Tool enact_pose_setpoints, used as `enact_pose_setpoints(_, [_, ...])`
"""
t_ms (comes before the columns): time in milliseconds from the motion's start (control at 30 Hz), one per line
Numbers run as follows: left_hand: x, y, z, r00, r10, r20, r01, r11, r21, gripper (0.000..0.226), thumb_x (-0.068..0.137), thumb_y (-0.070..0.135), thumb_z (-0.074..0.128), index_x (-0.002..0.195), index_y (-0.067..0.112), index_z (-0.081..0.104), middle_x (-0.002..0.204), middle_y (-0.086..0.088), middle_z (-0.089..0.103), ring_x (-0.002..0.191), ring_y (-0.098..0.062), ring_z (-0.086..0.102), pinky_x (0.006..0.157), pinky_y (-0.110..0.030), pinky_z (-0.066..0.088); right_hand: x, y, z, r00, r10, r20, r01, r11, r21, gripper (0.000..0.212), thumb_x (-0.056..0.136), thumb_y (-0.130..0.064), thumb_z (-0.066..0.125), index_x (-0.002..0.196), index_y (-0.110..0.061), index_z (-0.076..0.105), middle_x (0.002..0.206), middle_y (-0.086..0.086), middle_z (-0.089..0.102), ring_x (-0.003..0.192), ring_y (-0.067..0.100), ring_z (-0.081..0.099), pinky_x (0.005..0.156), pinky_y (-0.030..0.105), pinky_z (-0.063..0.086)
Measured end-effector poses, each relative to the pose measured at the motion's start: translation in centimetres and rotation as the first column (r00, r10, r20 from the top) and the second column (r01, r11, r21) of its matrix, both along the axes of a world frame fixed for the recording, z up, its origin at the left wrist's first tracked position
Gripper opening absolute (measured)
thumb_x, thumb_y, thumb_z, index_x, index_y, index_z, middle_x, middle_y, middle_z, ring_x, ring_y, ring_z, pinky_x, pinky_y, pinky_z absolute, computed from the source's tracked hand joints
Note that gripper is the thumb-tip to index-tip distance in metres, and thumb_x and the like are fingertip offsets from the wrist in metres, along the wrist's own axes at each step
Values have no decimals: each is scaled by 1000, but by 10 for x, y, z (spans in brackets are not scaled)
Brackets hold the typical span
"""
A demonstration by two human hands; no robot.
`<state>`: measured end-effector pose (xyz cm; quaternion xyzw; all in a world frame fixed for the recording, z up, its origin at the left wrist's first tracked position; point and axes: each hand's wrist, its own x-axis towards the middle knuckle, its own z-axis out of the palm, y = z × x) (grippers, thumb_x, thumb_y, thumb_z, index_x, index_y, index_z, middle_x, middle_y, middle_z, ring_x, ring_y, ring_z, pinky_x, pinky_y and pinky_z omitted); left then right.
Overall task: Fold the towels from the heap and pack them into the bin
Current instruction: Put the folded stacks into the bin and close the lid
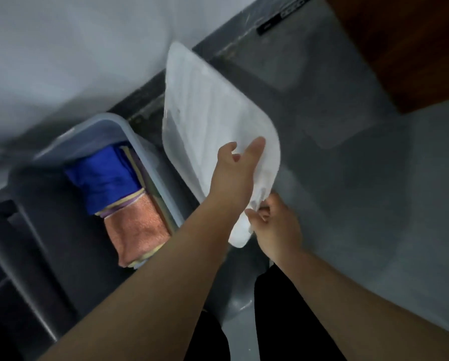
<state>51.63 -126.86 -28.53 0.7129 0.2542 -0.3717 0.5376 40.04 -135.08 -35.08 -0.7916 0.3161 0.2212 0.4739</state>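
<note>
In the head view, a see-through white lid (213,108) is held up in the middle of the picture. It is tilted, and its far end is pointed toward 12 o'clock.

The left hand (233,175) is laid on the lid near its 7 o'clock side. Its thumb (257,147) and one finger are stretched out straight on the lid. The other fingers cannot be told well, as the picture is blurred.

The right hand (275,225) is seen at 5 o'clock from the left hand, just beside it. Its fingers are curled, and the low edge of the lid is pinched between them.

The bin (108,121) is found at 9 o'clock from the lid, close to it. It is pale and see-through, and its top is open. Folded towels are packed inside it. A blue towel (106,178) is seen at the far end of the bin. An orange towel (137,230) is touching it at the near end. Thin edges of more towels are squeezed along the bin's 3 o'clock wall, but their colours cannot be told well.

A grey floor (361,204) is seen at 3 o'clock. A white wall (62,61) is seen at 10 o'clock. A brown wooden thing (405,43) is seen at 1 o'clock. Black trousers (283,321) are seen at 6 o'clock, between the two arms.
</note>
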Motion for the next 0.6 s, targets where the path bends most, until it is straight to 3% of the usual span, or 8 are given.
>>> enact_pose_setpoints(100, [4, 11, 46, 998, 31, 56, -35, 996, 79, 96, 69, 72, 67, 149, 31, 33, 145, 3, 49, 126, -22, 55, 103, -49, 50, -3, 6, 17, 957, 242, 160, -214, 961, -175, 24, 93, -19, 73, 115, -15, 65, 99, -7, 66, 91, 17, 62, 74, 25, 39])
enact_pose_setpoints(167, [-2, 35, 61, 992, 72, 108, -89, 983, 161, 52, 80, 51, 70, 122, 27, 50, 118, 2, 62, 106, -20, 65, 90, -45, 58, -4, 17, 21, 914, 340, 222, -290, 929, -229, 26, 89, -17, 77, 113, -14, 66, 99, -6, 66, 90, 20, 63, 70, 25, 38])
enact_pose_setpoints(233, [-18, 60, 66, 976, 150, 157, -179, 964, 195, 16, 86, 33, 66, 94, 33, 51, 95, 2, 64, 87, -19, 67, 79, -44, 60, -5, 33, 24, 921, 343, 185, -321, 937, -139, 28, 87, -24, 81, 112, -18, 67, 103, -7, 65, 94, 17, 62, 72, 24, 45])
enact_pose_setpoints(300, [-38, 83, 68, 938, 301, 175, -330, 927, 175, 11, 86, 25, 64, 91, 31, 56, 89, 3, 67, 82, -16, 68, 75, -39, 60, -11, 48, 21, 961, 277, 4, -277, 960, 27, 46, 82, -41, 84, 122, -27, 67, 115, -10, 61, 103, 10, 58, 80, 16, 44])
enact_pose_setpoints(400, [-74, 134, 63, 796, 579, 176, -600, 794, 98, 14, 89, 11, 64, 89, 25, 64, 75, 12, 73, 68, -2, 69, 73, -33, 59, -30, 77, 13, 924, 50, -379, 33, 977, 209, 77, 67, -60, 86, 131, -26, 61, 122, -5, 63, 112, 17, 62, 92, 34, 52])
enact_pose_setpoints(433, [-86, 154, 58, 749, 644, 158, -660, 747, 79, 19, 88, 8, 65, 88, 27, 66, 77, 14, 74, 71, -2, 70, 78, -37, 61, -38, 88, 12, 857, -54, -513, 203, 950, 238, 72, 71, -54, 87, 130, -23, 58, 122, -3, 61, 114, 21, 62, 95, 38, 53])
enact_pose_setpoints(500, [-111, 198, 48, 632, 770, 82, -774, 632, 34, 25, 85, 7, 69, 100, 27, 71, 95, 3, 78, 92, -18, 75, 91, -49, 59, -51, 115, 15, 658, -196, -727, 528, 809, 259, 56, 82, -38, 85, 125, -21, 53, 124, 6, 51, 114, 30, 62, 101, 45, 54])
enact_pose_setpoints(600, [-141, 253, 24, 457, 889, -22, -889, 458, 25, 22, 91, 3, 68, 110, 15, 67, 113, -12, 74, 106, -34, 70, 95, -59, 55, -61, 146, 13, 552, -253, -795, 657, 719, 227, 45, 90, -35, 79, 127, -20, 59, 127, 13, 50, 118, 32, 63, 108, 45, 51])
